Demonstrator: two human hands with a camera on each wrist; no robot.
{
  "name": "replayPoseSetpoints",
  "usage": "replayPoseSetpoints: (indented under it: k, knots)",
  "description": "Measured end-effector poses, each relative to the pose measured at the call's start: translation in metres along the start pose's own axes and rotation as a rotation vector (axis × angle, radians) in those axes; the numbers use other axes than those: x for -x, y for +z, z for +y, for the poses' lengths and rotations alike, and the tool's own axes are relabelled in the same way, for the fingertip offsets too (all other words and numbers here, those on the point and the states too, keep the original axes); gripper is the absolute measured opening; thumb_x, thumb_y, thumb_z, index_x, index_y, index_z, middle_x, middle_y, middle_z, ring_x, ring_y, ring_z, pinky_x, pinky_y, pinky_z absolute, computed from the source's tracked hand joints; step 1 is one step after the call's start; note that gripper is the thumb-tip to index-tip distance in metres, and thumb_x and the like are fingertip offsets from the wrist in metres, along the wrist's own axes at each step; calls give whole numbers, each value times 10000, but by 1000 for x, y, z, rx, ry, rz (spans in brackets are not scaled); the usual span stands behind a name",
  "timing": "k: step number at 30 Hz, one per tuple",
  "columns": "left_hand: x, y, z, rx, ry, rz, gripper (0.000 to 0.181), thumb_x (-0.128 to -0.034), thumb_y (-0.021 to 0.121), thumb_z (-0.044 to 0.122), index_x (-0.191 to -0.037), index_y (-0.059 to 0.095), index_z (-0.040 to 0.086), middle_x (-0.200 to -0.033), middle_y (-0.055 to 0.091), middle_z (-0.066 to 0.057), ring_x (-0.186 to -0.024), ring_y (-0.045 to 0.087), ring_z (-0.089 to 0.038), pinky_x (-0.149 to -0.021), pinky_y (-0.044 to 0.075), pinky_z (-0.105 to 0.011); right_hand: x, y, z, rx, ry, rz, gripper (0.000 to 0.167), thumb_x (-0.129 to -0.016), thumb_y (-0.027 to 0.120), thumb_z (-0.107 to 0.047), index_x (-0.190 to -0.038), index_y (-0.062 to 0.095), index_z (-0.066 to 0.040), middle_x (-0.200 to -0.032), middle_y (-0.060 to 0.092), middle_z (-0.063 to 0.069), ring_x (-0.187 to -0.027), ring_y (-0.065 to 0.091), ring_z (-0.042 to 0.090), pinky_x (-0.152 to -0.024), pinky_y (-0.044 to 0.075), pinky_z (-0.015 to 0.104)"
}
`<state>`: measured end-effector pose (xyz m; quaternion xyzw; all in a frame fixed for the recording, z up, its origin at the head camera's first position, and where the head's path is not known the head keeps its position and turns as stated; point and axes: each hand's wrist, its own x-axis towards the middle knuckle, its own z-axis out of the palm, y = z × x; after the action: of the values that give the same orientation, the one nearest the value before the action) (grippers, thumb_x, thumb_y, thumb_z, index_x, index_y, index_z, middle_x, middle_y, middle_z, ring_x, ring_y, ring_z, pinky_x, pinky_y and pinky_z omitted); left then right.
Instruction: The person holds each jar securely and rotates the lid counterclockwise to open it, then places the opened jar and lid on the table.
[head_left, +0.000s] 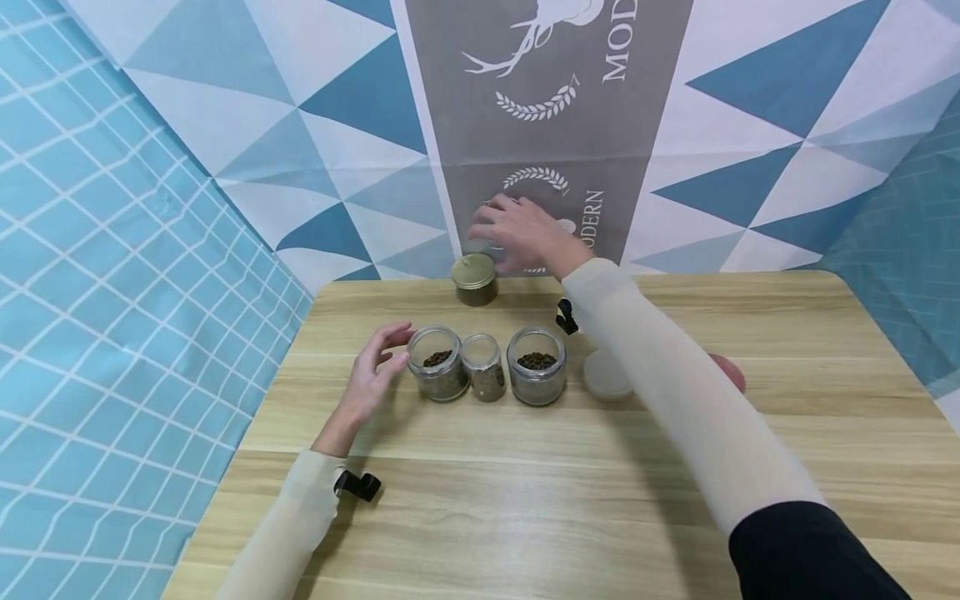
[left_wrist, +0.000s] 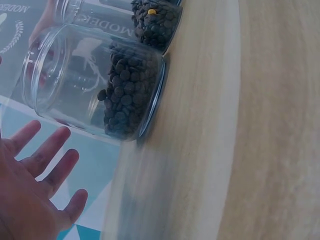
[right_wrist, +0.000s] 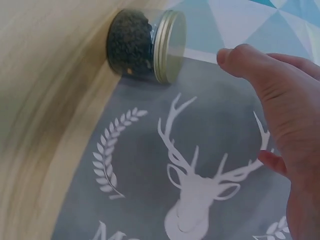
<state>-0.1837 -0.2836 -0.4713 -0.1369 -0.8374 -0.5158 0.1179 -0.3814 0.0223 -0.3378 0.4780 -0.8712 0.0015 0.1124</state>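
Observation:
My left hand (head_left: pixel 372 372) is beside the left glass jar (head_left: pixel 438 367), its fingers spread and loosely bent. That jar is uncovered and partly filled with dark round pellets (left_wrist: pixel 127 92). A narrower glass jar (head_left: pixel 483 369) stands right of it, then another wide uncovered jar (head_left: pixel 536 367) of dark pellets. At the back of the table, my right hand (head_left: pixel 525 233) hovers close to a jar with a gold lid (head_left: pixel 474 275), holding nothing. In the right wrist view, a gap shows between its fingertips (right_wrist: pixel 226 56) and the lid; dark contents fill this jar.
A pale round lid (head_left: pixel 607 375) lies to the right of the jars, partly behind my right sleeve. Beyond the forearm a reddish round thing (head_left: pixel 727 372) shows, mostly hidden. A patterned cloth (head_left: pixel 360 125) hangs behind the wooden table (head_left: pixel 495 517).

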Motion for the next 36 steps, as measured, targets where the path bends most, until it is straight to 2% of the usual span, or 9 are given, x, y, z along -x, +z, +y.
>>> replayPoseSetpoints:
  k: [4, 8, 14, 20, 24, 28, 30, 32, 36]
  knots:
    - [1, 2, 4, -6, -23, -7, 569, -1084, 569, 240, -1609, 537, 22, -1547, 643, -322, -1440, 591, -522, -1196, 429, -753, -2, 8, -2, 1, 14, 31, 632, -925, 906, -318, -1505, 669, -227, -1628, 594, 104, -1546, 499, 407, -1183, 527, 669]
    - [1, 4, 1, 2, 8, -1, 554, -1086, 591, 286, -1588, 567, 55, -1517, 678, -276, -1402, 637, -444, -1169, 479, -666, -2, 15, -3, 3, 17, 27, 649, -936, 903, -342, -1526, 654, -237, -1644, 585, 100, -1554, 495, 421, -1208, 505, 691]
    - [1, 6, 6, 4, -37, -23, 573, -1077, 561, 187, -1612, 517, -12, -1558, 630, -334, -1466, 573, -538, -1228, 406, -763, -4, 22, -3, -46, 23, -123, 726, -955, 884, -390, -1611, 593, -280, -1721, 510, 83, -1610, 426, 397, -1238, 476, 679]
    - [-2, 7, 1, 8, -24, -16, 572, -1072, 576, 207, -1608, 536, 9, -1541, 642, -320, -1436, 603, -464, -1201, 450, -687, -8, 27, -2, -38, 24, -248, 775, -965, 867, -399, -1661, 536, -310, -1769, 451, 76, -1628, 395, 383, -1278, 429, 687]
    - [-3, 7, -21, 35, 44, 3, 556, -1076, 630, 325, -1571, 596, 75, -1480, 701, -249, -1349, 667, -331, -1132, 519, -567, -8, 32, -2, -52, 25, -291, 828, -969, 875, -382, -1698, 489, -304, -1798, 423, 68, -1657, 366, 383, -1305, 395, 711]
    - [-3, 7, -31, 43, 65, 7, 580, -1079, 646, 418, -1558, 615, 92, -1449, 722, -227, -1313, 680, -304, -1104, 530, -574, -8, 38, -3, -74, 23, -313, 870, -971, 878, -365, -1726, 452, -292, -1829, 390, 44, -1684, 336, 372, -1318, 374, 720]
    - [-2, 7, -28, 38, 60, 3, 589, -1087, 635, 424, -1572, 604, 90, -1450, 726, -232, -1322, 676, -313, -1103, 525, -596, -7, 41, -5, -86, 21, -320, 872, -968, 880, -362, -1727, 455, -293, -1839, 381, 30, -1697, 323, 366, -1324, 362, 725]
    - [-2, 6, -39, 44, 68, -7, 585, -1098, 637, 418, -1583, 590, 96, -1460, 740, -198, -1334, 680, -302, -1111, 534, -559, -7, 44, -6, -99, 15, -325, 847, -970, 879, -355, -1714, 478, -299, -1842, 383, 15, -1708, 314, 363, -1327, 355, 733]
    - [-6, 3, -79, 25, 57, -34, 534, -1115, 646, 354, -1618, 571, 192, -1493, 756, -76, -1373, 666, -217, -1119, 515, -446, -8, 50, -7, -126, 9, -339, 804, -981, 867, -339, -1698, 503, -322, -1848, 381, 4, -1740, 273, 371, -1339, 316, 769]
